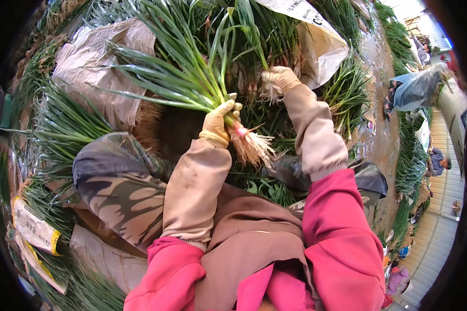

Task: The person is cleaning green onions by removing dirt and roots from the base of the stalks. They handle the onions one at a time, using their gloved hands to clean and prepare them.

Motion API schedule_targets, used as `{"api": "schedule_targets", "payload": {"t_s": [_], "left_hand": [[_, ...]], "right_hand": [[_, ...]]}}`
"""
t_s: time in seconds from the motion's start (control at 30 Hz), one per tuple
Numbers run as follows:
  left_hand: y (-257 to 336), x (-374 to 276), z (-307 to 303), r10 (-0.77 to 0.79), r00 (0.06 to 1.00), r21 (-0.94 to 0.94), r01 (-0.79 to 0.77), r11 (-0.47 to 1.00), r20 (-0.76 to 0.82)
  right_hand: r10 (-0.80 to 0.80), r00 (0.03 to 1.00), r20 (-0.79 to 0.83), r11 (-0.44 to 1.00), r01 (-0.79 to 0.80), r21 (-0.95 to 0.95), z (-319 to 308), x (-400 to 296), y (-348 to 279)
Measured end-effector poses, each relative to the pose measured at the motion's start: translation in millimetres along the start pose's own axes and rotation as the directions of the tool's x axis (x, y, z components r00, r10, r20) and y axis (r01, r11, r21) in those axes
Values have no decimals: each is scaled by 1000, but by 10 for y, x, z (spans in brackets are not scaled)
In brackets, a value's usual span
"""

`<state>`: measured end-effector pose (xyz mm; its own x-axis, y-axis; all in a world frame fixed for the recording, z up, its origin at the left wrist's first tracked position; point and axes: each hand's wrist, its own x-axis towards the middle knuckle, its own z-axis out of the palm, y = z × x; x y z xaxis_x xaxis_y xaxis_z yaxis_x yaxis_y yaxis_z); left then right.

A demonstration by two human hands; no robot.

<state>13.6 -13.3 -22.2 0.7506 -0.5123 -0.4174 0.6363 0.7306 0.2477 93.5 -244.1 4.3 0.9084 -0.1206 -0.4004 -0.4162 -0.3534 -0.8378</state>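
Observation:
My left hand, in a pale glove, is closed around a bunch of green onions. Their long green leaves fan to the upper left, and the pinkish bases with shaggy roots point to the lower right. Up and to the right, my right hand, gloved too, is closed on a thin green onion stalk, with whitish roots hanging below the fingers. Just behind that hand stands a dense pile of green onions, bases down. Parts of both hands' fingers are hidden.
A pale woven sack lies at upper left, and a printed white sack at upper right. More green onions lie by my left knee. Printed sacks are at lower left. On the right are a standing person's leg and a seated person.

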Motion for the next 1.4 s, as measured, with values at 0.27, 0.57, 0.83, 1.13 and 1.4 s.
{"api": "schedule_targets", "payload": {"t_s": [0.27, 0.57, 0.83, 1.13, 1.4], "left_hand": [[-53, 63, -17, 68, 995, 91, -61, 994, -78], [-63, 116, -168, 147, 966, 227, -97, 969, -213], [-68, 29, -63, 110, 976, 256, -59, 965, -189], [-40, -38, -49, -1, 991, 158, 22, 987, -131], [-65, 17, -147, 40, 992, 214, -13, 977, -122]], "right_hand": [[-68, 928, 365, 956, -44, 291, 381, -349, 100], [-79, 905, 418, 995, 94, -17, 689, -468, 168], [94, 941, 326, 760, -279, 587, 625, -72, 361], [-85, 922, 379, 574, -265, 775, 1043, -209, 275], [165, 877, 451, 415, -477, 775, 1130, -229, 496]]}}
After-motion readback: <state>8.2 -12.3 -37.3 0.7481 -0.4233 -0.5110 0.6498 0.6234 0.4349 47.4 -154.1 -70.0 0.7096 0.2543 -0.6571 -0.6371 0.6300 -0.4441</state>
